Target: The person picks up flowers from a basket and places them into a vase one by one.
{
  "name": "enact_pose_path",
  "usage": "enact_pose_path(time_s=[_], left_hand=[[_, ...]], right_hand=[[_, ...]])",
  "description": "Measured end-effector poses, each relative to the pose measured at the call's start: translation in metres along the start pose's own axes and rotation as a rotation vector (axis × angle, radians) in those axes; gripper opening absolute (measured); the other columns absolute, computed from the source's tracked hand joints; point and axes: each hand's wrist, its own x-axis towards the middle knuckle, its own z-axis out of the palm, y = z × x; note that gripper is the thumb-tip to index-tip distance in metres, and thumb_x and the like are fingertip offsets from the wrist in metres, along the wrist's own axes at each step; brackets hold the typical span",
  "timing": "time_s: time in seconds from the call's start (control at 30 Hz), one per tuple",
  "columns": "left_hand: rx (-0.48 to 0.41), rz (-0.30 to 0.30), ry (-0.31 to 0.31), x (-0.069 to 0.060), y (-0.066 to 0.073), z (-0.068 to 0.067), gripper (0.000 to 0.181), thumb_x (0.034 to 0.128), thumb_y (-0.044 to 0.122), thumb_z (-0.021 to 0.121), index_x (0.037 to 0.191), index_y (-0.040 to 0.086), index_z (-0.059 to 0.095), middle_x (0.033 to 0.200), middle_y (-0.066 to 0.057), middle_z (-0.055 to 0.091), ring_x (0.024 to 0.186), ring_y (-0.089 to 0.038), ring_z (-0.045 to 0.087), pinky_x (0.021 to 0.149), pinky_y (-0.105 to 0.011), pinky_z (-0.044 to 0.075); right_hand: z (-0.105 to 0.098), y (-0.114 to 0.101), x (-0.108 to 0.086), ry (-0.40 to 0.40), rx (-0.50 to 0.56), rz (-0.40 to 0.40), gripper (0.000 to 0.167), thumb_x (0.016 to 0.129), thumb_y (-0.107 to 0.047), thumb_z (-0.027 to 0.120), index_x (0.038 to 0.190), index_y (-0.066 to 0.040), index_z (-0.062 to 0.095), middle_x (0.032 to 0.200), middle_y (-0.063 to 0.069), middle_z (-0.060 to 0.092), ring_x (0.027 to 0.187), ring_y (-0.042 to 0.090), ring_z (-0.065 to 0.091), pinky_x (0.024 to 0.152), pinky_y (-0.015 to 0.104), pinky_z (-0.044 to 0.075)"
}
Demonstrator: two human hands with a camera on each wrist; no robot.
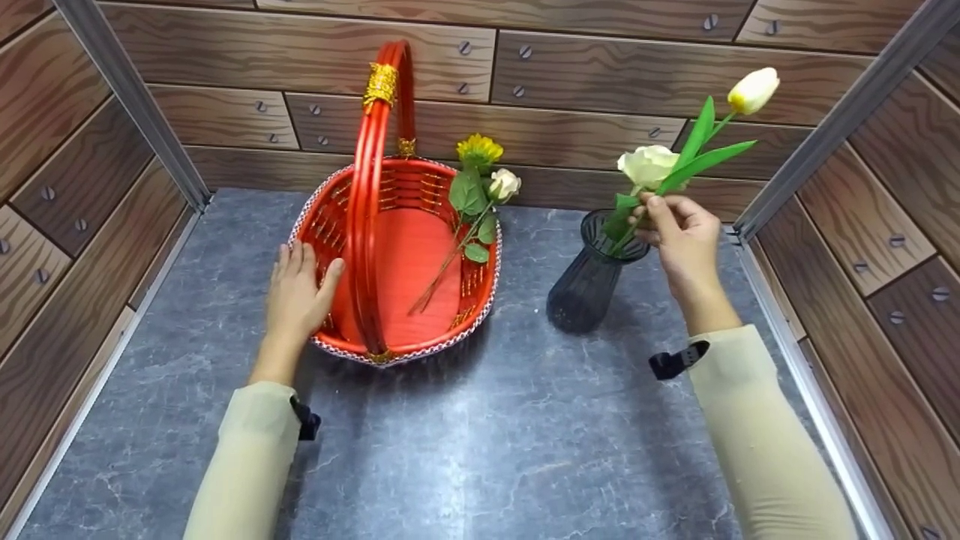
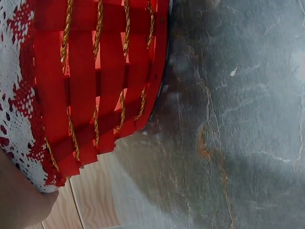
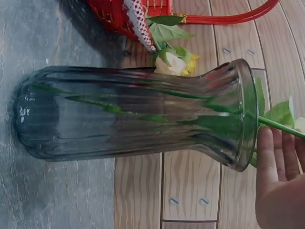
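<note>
My left hand (image 1: 298,292) rests on the left rim of a red woven basket (image 1: 420,352), its fingers stretched out along the edge. On the right, my right hand (image 1: 686,240) pinches the stem of a white tulip (image 1: 754,90) with long green leaves, just above the mouth of a dark ribbed glass vase (image 1: 581,292). Beside the tulip, a white open flower (image 1: 649,165) stands over the vase mouth. Green stems show through the glass in the right wrist view. A yellow sunflower (image 1: 480,151) and a cream rose (image 1: 504,185) lean on the basket's right rim.
The basket's tall red handle (image 1: 366,202) arches over its middle. Wood-patterned walls (image 1: 600,82) enclose the grey marbled tabletop (image 1: 450,450) at the back and both sides. Metal posts (image 1: 135,105) mark the corners.
</note>
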Motion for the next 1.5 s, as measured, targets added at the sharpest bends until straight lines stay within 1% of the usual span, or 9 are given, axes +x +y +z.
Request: enact_pose_path(time_s=[0.17,0.33,0.57,0.7,0.9,1.03,1.2,1.37,1.5], left_hand=[[-0.006,-0.006,-0.008,0.000,0.001,0.000,0.085,0.1002,0.062,0.029,0.151,-0.007,0.027,0.161,-0.023,0.016,0.151,-0.040,0.003,0.123,-0.053,0.004],[0.001,-0.001,0.000,0.001,0.002,0.000,0.087,0.0996,0.064,0.028,0.151,-0.007,0.027,0.160,-0.025,0.018,0.151,-0.040,0.005,0.123,-0.054,0.005],[0.008,-0.001,-0.008,0.002,0.002,0.000,0.086,0.1000,0.062,0.029,0.151,-0.007,0.026,0.160,-0.025,0.017,0.151,-0.041,0.005,0.123,-0.054,0.005],[0.009,0.000,-0.004,0.002,0.002,0.000,0.086,0.1001,0.062,0.028,0.151,-0.007,0.026,0.160,-0.026,0.017,0.151,-0.041,0.005,0.123,-0.055,0.005],[0.005,0.003,-0.006,0.003,0.002,-0.001,0.085,0.1007,0.061,0.029,0.151,-0.008,0.025,0.160,-0.026,0.016,0.151,-0.042,0.004,0.123,-0.055,0.004],[0.004,-0.003,-0.013,0.003,0.002,-0.001,0.085,0.1007,0.061,0.029,0.151,-0.007,0.024,0.161,-0.025,0.016,0.151,-0.041,0.003,0.123,-0.054,0.003],[0.006,-0.002,-0.011,0.002,0.000,0.000,0.086,0.1002,0.062,0.028,0.151,-0.007,0.025,0.160,-0.025,0.016,0.151,-0.041,0.004,0.123,-0.055,0.004],[0.013,0.003,0.010,0.002,0.000,0.001,0.085,0.1004,0.061,0.030,0.150,-0.008,0.028,0.160,-0.026,0.019,0.151,-0.041,0.007,0.122,-0.056,0.007],[0.013,-0.001,0.010,0.003,0.000,0.001,0.085,0.1003,0.061,0.031,0.150,-0.007,0.029,0.160,-0.025,0.020,0.151,-0.041,0.007,0.122,-0.056,0.008]], right_hand=[[0.003,0.004,-0.002,-0.013,-0.043,0.004,0.020,0.089,-0.008,0.071,0.101,0.006,0.062,0.079,0.010,0.073,0.072,0.019,0.072,0.066,0.031,0.061],[0.005,0.006,-0.003,-0.004,-0.127,0.003,0.010,0.087,-0.004,0.072,0.092,0.000,0.064,0.081,0.005,0.071,0.073,0.015,0.070,0.067,0.027,0.060],[0.011,-0.002,-0.004,-0.047,-0.169,0.037,0.016,0.085,0.002,0.073,0.096,0.001,0.063,0.081,0.005,0.069,0.069,0.013,0.068,0.067,0.026,0.060],[0.012,-0.002,-0.002,-0.114,-0.303,0.026,0.016,0.086,0.003,0.071,0.099,0.004,0.062,0.079,0.002,0.070,0.067,0.010,0.069,0.066,0.025,0.060],[0.011,0.000,0.002,-0.203,-0.630,-0.038,0.025,0.087,-0.010,0.074,0.104,0.006,0.066,0.078,-0.001,0.071,0.065,0.004,0.068,0.062,0.021,0.059],[0.012,0.001,0.003,-0.222,-0.740,-0.057,0.028,0.086,-0.016,0.075,0.106,0.002,0.068,0.083,0.003,0.073,0.065,0.002,0.068,0.061,0.019,0.058],[0.016,-0.003,0.001,-0.205,-0.745,-0.064,0.027,0.086,-0.013,0.075,0.108,0.003,0.069,0.090,0.013,0.074,0.066,0.001,0.067,0.061,0.017,0.057],[0.025,-0.022,-0.011,-0.187,-0.725,-0.060,0.026,0.086,-0.005,0.072,0.109,0.008,0.067,0.093,0.024,0.072,0.067,0.005,0.069,0.063,0.018,0.058],[0.027,-0.032,-0.019,-0.172,-0.665,-0.050,0.028,0.086,-0.003,0.071,0.110,0.011,0.065,0.091,0.019,0.073,0.069,0.007,0.070,0.066,0.020,0.059]])
